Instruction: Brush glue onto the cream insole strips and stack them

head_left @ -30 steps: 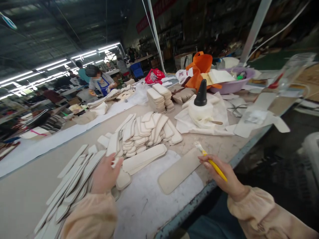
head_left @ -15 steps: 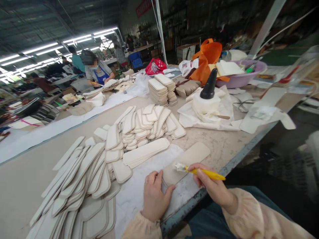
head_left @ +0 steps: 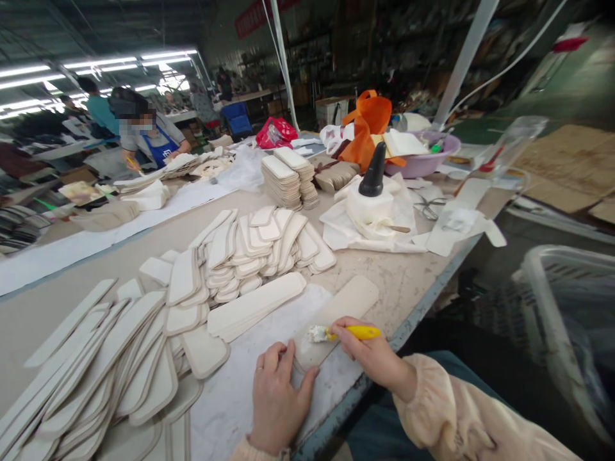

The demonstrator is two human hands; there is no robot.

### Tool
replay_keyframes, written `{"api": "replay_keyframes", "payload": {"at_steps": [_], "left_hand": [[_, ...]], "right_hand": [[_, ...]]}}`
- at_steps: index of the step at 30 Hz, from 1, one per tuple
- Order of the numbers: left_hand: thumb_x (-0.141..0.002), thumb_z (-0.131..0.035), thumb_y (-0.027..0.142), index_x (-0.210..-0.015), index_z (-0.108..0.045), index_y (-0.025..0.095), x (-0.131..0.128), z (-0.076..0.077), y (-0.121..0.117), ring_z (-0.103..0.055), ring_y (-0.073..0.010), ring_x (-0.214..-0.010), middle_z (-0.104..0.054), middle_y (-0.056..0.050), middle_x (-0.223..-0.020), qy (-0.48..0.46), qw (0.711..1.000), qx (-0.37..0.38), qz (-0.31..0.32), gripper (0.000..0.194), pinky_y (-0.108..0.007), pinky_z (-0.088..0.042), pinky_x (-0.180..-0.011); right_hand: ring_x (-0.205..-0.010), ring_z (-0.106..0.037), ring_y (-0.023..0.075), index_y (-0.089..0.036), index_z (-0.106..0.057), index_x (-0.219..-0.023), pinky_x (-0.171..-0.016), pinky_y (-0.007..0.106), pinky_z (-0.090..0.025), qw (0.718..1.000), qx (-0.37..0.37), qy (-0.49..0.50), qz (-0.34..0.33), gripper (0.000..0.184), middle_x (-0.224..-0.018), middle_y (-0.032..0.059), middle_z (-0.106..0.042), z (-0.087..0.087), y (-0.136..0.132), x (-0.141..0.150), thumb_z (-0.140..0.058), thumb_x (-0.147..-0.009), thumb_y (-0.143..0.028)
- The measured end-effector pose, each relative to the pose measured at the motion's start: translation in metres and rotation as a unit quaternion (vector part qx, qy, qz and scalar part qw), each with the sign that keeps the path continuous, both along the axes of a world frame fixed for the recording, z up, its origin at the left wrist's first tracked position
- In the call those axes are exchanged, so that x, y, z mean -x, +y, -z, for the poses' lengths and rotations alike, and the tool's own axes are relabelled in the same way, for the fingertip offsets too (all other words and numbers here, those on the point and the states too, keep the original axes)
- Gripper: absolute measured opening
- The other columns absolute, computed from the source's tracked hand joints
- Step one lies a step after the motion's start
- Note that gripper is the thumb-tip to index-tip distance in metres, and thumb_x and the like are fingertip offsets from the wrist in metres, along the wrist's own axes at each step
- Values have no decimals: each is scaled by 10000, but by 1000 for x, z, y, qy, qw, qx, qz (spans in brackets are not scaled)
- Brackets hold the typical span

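Observation:
In my right hand (head_left: 360,349) is a yellow-handled brush (head_left: 353,332), gripped near its head. Its whitish, coated bristles touch the face of a long beige panel with rounded ends (head_left: 353,301). My left hand (head_left: 281,387) lies with fingers stretched at the panel's near left end, fingertips and thumb at its edge. White paper (head_left: 228,397) lies under the panel and my left hand. Just beyond, a small stack of long pale panels (head_left: 259,304) rests at a slant.
Heaps of pale rounded panels (head_left: 106,358) spread to the left. Behind stand neat panel stacks (head_left: 287,179), a white tub with a black cone (head_left: 372,192) and a purple basin (head_left: 423,160). A plastic basket (head_left: 552,282) is beyond the table edge. A co-worker (head_left: 154,141) sits far left.
The brush has moved along the panel toward my left hand and lies flatter. My left hand stays at the panel's end. The camera view has swung to the right.

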State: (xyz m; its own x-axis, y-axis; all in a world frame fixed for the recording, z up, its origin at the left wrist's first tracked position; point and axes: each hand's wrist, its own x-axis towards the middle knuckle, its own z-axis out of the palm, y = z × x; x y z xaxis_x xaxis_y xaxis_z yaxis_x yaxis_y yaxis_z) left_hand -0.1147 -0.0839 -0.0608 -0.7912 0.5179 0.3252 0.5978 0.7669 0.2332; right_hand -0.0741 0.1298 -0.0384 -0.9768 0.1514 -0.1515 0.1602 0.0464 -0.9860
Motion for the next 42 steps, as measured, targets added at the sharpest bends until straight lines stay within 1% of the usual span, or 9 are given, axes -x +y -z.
{"api": "replay_keyframes", "payload": {"at_steps": [11, 15, 19, 21, 24, 29, 33, 37, 42], "left_hand": [[-785, -644, 460, -1147, -596, 109, 1, -3, 1, -515, -263, -924, -544, -140, -1046, 24, 1000, -12, 7, 506, -422, -504, -782], [-786, -642, 466, -1146, -595, 108, 1, -2, 1, -518, -265, -930, -545, -141, -1047, 22, 1000, -11, 6, 509, -418, -506, -782], [-785, -640, 478, -1154, -595, 94, 1, 0, 0, -511, -263, -937, -545, -143, -1054, 19, 1000, -3, 11, 534, -413, -506, -783], [-783, -636, 492, -1153, -597, 87, 2, 1, -1, -509, -263, -932, -546, -145, -1051, 18, 1000, -1, 15, 549, -415, -505, -783], [-798, -620, 487, -1157, -596, 83, 2, 1, -2, -513, -265, -925, -556, -144, -1031, 19, 1000, -4, 16, 540, -418, -503, -782], [-782, -630, 512, -1147, -608, 89, 2, -1, -1, -518, -264, -936, -561, -141, -1033, 0, 1000, -9, 11, 559, -418, -494, -816], [-762, -646, 529, -1124, -621, 112, 1, -5, 1, -526, -263, -934, -563, -130, -1028, -19, 1000, -22, 5, 553, -422, -492, -822], [-761, -653, 518, -1121, -621, 115, 0, -8, 2, -522, -267, -942, -560, -130, -1038, -27, 999, -26, 4, 541, -427, -493, -826], [-754, -659, 525, -1124, -620, 117, 1, -8, 2, -529, -267, -937, -564, -127, -1026, -25, 999, -28, 6, 552, -425, -497, -818]], "right_hand": [[-698, -586, 158, -164, -624, -918, -641, 263, -448, 946, -244, 66, 203, 332, -780, 36, -638, -6, 105, 9, -488, -888, -465], [-829, -643, 211, -161, -634, -1013, -768, 328, -475, 896, -416, 117, 104, 277, -964, 100, -684, -5, 92, -4, -477, -918, -370], [-745, -634, 212, -148, -637, -999, -705, 326, -455, 842, -526, 108, -54, 291, -832, 117, -682, -13, 50, -18, -397, -951, -305], [-740, -627, 213, -141, -629, -987, -706, 330, -445, 844, -510, 119, -115, 314, -788, 109, -665, -23, 25, -24, -357, -964, -295], [-754, -620, 188, -164, -616, -949, -723, 305, -438, 897, -385, 114, -182, 311, -778, 73, -647, -36, -9, -29, -346, -974, -316], [-642, -532, 115, -185, -610, -832, -612, 225, -406, 991, -90, 36, -90, 313, -681, 2, -562, -29, -19, -19, -417, -949, -402], [-484, -377, 96, -176, -620, -835, -465, 227, -300, 997, -43, -50, 30, 324, -519, -42, -396, -11, 19, -9, -485, -892, -466], [-492, -366, 100, -170, -622, -877, -451, 231, -262, 987, -69, -35, 142, 340, -526, -40, -401, -15, 52, -8, -533, -845, -497], [-471, -335, 92, -163, -613, -886, -455, 234, -259, 999, 31, -27, 26, 364, -505, -48, -361, -21, 17, -14, -490, -874, -505]]}}
